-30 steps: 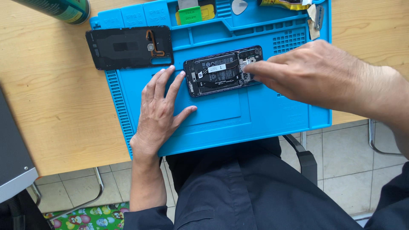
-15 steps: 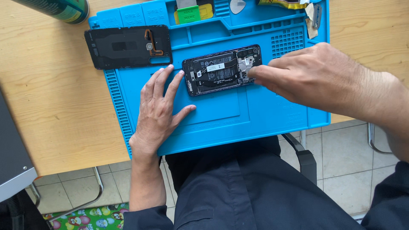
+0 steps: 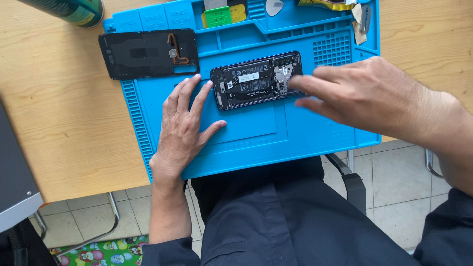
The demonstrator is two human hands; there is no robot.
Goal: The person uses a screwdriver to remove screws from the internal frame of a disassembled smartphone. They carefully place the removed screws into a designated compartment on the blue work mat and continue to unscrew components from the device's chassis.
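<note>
An opened smartphone (image 3: 257, 80) with its back removed lies on a blue repair mat (image 3: 256, 133) that covers part of the wooden counter (image 3: 59, 123). The left hand (image 3: 185, 125) rests flat and empty on the mat, fingertips touching the phone's left end, while the right hand (image 3: 364, 96) reaches its extended fingers to the phone's right end, grasping nothing that shows. The detached black back cover (image 3: 148, 53) lies at the mat's upper left corner, near a green can (image 3: 74, 10).
</note>
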